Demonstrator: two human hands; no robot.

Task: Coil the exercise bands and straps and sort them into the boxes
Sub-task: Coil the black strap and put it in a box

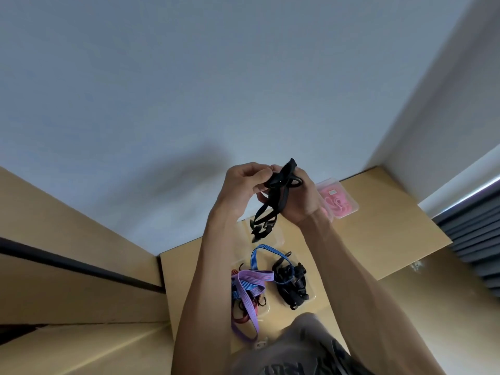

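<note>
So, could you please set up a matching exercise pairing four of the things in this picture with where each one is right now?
Things:
1. black strap
2. pink cord
3. purple striped band
4. pile of black straps

Places:
A. in the clear box at the far right of the table
B. in the near right clear box
C. held up in both hands
D. spilling out of the near left clear box

Pairs: 1-C, 2-A, 3-D, 4-B. The left hand and right hand both grip the strap above the table.
</note>
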